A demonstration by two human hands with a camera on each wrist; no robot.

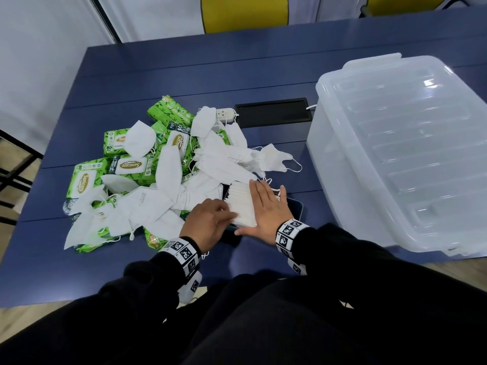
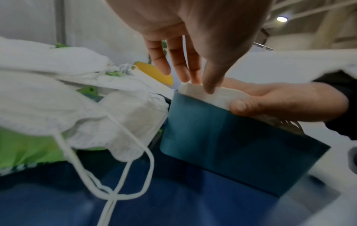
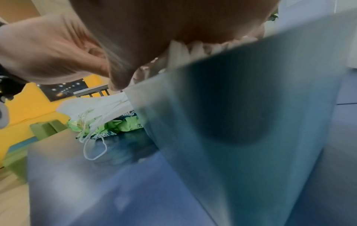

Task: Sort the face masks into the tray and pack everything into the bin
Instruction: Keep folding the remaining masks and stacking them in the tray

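Observation:
A teal tray (image 1: 297,209) (image 2: 222,137) (image 3: 241,122) sits on the blue table near the front edge. A stack of folded white face masks (image 1: 242,204) (image 2: 218,94) stands on edge in it. My right hand (image 1: 266,206) (image 2: 280,100) lies flat on top of the stack, fingers straight, with the thumb at the stack's near end. My left hand (image 1: 228,214) (image 2: 193,73) touches the stack's left side with nearly straight fingers and thumb. Loose white masks (image 1: 171,201) lie heaped to the left of the tray. The clear plastic bin (image 1: 395,154), lid on, stands to the right.
Several green wipe packs (image 1: 129,165) lie under and around the loose masks. A black cable slot (image 1: 272,114) and a white power socket (image 1: 225,113) sit behind the pile. Mask ear loops (image 2: 115,175) trail onto the table by the tray. Bare table lies beyond the pile.

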